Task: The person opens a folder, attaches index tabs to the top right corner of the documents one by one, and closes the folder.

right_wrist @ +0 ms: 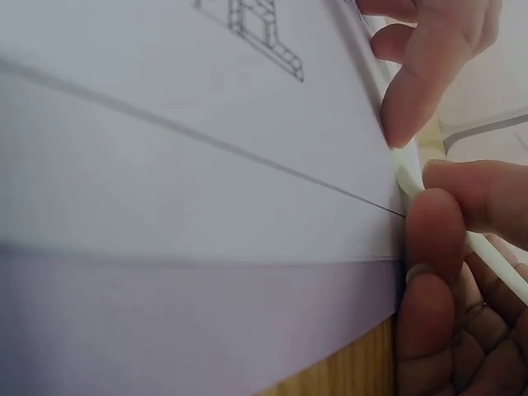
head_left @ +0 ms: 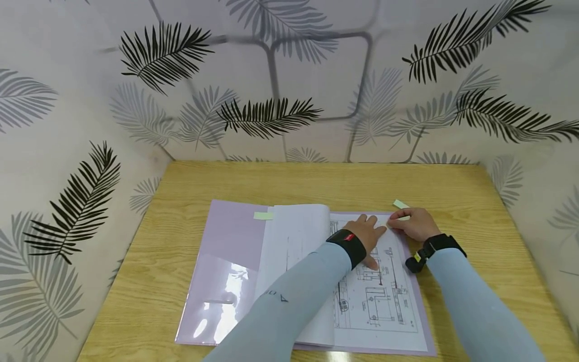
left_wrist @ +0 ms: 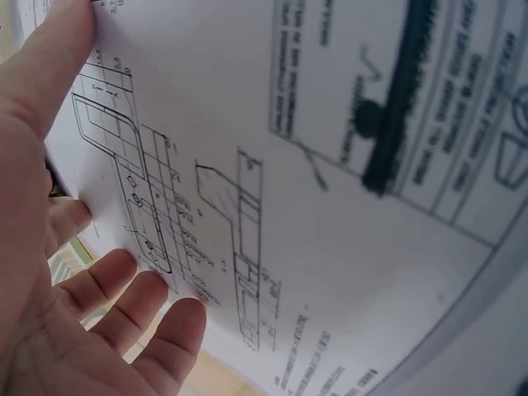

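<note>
An open purple folder (head_left: 235, 216) lies on the table with white pages in it. My left hand (head_left: 364, 235) rests on the right page, a technical drawing (head_left: 389, 301), with its fingers spread near the top edge. In the left wrist view, printed line drawings (left_wrist: 231, 223) show beside the hand. At the page's top right corner my right hand (head_left: 417, 224) pinches a pale green sticky tab (right_wrist: 495, 268) between thumb and fingers. One end of the tab is right at the page edge in the right wrist view. The left hand's fingertips (right_wrist: 404, 115) are close to it there.
Another pale green tab (head_left: 263, 215) sticks out from the turned pages (head_left: 298, 226) on the left. A pale green strip (head_left: 400, 203) shows just beyond the right hand. The wooden table (head_left: 316, 181) meets a leaf-patterned wall (head_left: 316, 136) at the back.
</note>
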Tool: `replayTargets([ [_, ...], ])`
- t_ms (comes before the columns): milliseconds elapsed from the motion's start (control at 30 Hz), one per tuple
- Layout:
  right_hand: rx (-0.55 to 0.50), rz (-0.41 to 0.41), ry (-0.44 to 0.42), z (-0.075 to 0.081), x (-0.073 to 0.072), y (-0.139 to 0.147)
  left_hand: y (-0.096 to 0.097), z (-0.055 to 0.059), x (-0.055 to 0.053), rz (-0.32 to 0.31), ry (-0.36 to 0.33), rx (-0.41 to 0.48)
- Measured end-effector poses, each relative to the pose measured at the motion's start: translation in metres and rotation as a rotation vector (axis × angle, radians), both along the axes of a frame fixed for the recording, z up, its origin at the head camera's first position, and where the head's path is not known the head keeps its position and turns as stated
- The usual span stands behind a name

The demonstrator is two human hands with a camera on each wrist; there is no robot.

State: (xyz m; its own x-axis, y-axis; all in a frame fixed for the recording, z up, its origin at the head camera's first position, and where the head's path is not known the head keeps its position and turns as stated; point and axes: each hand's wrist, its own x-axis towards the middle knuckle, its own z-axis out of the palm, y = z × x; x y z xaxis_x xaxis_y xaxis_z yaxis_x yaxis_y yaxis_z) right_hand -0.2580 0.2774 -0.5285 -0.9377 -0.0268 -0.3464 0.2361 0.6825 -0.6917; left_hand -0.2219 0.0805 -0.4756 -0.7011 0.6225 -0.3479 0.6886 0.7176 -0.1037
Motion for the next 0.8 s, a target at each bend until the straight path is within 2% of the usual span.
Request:
replayTargets([
  [100, 0.004, -0.003, -0.002, 0.001, 0.000, -0.001, 0.000, -0.002, -0.001, 0.010, -0.008, -0.005],
  [367, 0.034, -0.004, 0.013, 0.000, -0.001, -0.002, 0.006, -0.018, -0.009, 0.028, -0.001, -0.034],
  [567, 0.090, 0.005, 0.085, -0.005, 0.000, -0.003, 0.008, -0.022, -0.010, 0.031, -0.007, -0.040],
  [800, 0.122, 0.025, 0.073, 0.002, 0.003, -0.006, 0.008, -0.019, -0.009, 0.032, -0.003, -0.024],
])
